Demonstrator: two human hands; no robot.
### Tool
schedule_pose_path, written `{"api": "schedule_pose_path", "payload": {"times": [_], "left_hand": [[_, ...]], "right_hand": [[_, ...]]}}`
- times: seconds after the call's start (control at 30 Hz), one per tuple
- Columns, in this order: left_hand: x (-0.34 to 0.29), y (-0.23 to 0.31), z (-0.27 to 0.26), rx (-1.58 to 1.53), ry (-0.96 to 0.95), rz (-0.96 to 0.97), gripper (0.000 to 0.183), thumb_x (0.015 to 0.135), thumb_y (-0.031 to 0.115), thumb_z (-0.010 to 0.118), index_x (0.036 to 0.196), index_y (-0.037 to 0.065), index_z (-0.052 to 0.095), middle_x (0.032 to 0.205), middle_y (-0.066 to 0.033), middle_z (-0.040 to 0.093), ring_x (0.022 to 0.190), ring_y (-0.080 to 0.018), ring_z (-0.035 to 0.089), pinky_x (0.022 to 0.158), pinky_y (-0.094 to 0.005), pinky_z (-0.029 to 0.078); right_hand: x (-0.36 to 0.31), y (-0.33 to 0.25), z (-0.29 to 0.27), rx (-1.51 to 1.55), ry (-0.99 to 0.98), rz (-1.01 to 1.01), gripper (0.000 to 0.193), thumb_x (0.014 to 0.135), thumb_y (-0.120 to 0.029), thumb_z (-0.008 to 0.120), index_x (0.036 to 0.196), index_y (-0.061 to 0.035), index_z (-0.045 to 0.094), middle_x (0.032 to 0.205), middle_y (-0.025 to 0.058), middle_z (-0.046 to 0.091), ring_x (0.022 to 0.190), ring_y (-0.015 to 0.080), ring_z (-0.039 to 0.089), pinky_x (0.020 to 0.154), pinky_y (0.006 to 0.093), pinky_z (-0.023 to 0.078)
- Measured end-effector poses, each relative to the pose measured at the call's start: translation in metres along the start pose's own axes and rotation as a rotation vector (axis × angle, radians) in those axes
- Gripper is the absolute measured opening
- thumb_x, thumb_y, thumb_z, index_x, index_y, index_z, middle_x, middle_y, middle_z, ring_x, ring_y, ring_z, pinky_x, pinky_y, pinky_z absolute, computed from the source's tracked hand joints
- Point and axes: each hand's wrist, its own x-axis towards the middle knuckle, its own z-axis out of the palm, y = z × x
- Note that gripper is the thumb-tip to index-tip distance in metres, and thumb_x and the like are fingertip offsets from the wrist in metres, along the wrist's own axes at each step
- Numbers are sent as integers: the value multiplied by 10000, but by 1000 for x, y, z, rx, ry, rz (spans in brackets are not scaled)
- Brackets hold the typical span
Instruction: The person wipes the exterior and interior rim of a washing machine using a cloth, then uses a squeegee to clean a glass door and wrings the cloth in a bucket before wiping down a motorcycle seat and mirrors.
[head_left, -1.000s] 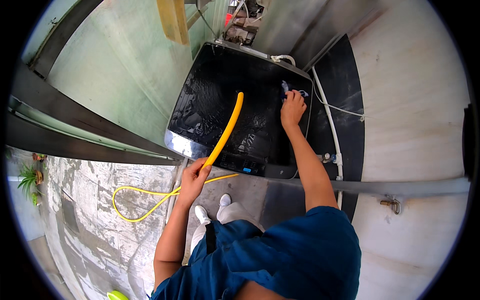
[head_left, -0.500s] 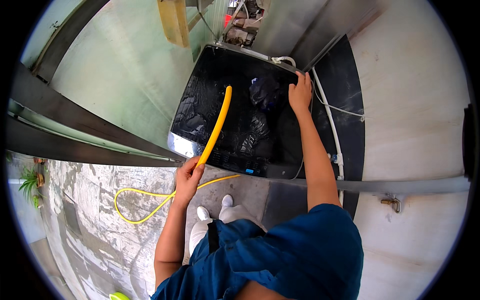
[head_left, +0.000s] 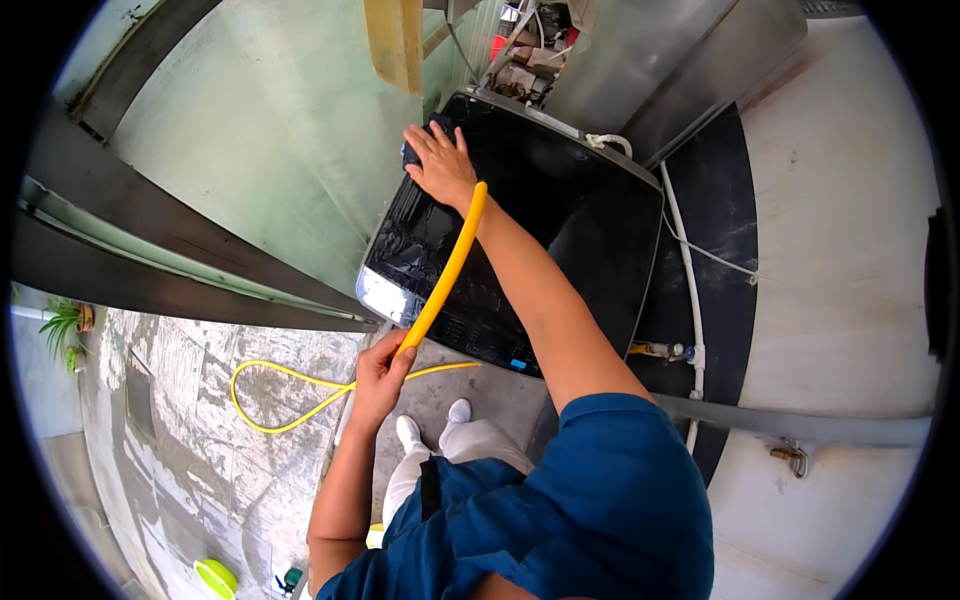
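My left hand [head_left: 380, 378] is closed around a yellow hose [head_left: 445, 278], whose free end curves up over the wet, glossy black lid of a washing machine [head_left: 590, 265]. Thin water streaks show on the lid's left side. At its far left corner my right hand [head_left: 440, 168] lies flat with fingers spread. Under those fingers is a bunched dark cloth [head_left: 439, 123], mostly covered by the hand. The hose end crosses in front of my right wrist.
More yellow hose [head_left: 285, 426] loops on the wet floor at left. A greenish glass panel [head_left: 250, 130] borders the machine's left side. White pipe [head_left: 684, 260] and a tap [head_left: 655, 350] stand at right. A green basin [head_left: 215, 578] sits at lower left.
My right hand has moved from the lid's right edge to its far left corner, now on the dark cloth that lay mid-lid. The left hand still grips the hose. The view has shifted slightly.
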Motion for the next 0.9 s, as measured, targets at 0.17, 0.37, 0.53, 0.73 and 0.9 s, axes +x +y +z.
{"api": "schedule_pose_path", "payload": {"times": [0.17,0.37,0.53,0.73,0.9], "left_hand": [[-2,1,-14,73,31,10,231,892,122,598,1062,-27,646,737,18,546,664,-51,450,588,-228,372],[-3,-8,-15,97,40,71,218,891,125,600,1049,-15,653,727,11,551,647,-50,446,574,-231,372],[-3,-7,-11,86,32,74,218,891,120,602,1054,-16,654,743,11,564,656,-49,450,580,-228,375],[-7,-16,-6,39,44,14,230,889,100,602,1072,-30,650,770,19,571,680,-46,449,598,-220,372],[-18,-21,-3,43,28,-19,237,888,103,600,1074,-35,652,768,15,568,671,-44,439,589,-220,366]], "right_hand": [[7,60,-17,-226,90,385,565,852,-477,616,1372,-304,477,1526,115,300,1414,357,241,1101,650,176],[-61,143,-55,-263,68,779,555,899,-490,555,1403,-282,452,1498,146,315,1392,383,252,1073,625,266],[-43,101,-42,-280,58,806,581,885,-496,560,1413,-284,444,1521,157,278,1396,424,223,1064,657,238],[36,57,-1,-43,-141,308,567,861,-524,592,1393,-393,449,1543,83,273,1428,351,202,1112,611,209],[25,76,-1,11,-43,206,503,883,-482,580,1365,-371,483,1520,87,318,1411,346,247,1104,590,246]]}}
